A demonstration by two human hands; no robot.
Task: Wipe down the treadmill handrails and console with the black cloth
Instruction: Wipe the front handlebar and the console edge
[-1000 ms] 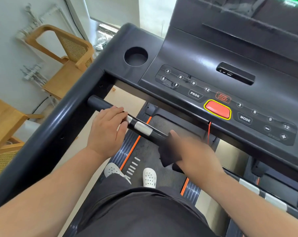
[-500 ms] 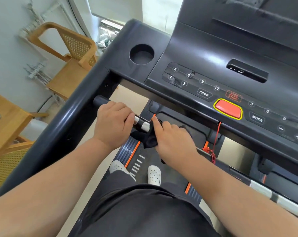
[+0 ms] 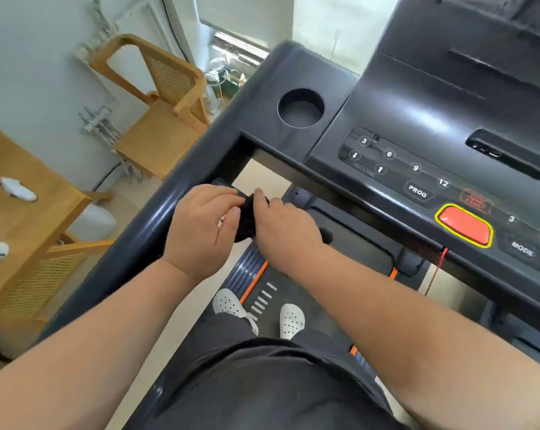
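Wooden chairs (image 3: 166,119) stand left. My left hand (image 3: 200,231) grips the crossbar (image 3: 220,183); my right hand (image 3: 285,234) clamps the black cloth (image 3: 247,221) around it. I judge the console (image 3: 417,144) not yet wiped.

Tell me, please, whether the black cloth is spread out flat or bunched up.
Bunched up: the black cloth shows only as a small dark wad pinched between the left hand and right hand.

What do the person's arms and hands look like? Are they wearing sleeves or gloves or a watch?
Both arms are bare all the way up the picture, with no sleeves showing. The left hand and the right hand have no gloves, and no rings, watch or bracelet show on the parts in view. Lower down, the person wears dark shorts and white shoes with little holes.
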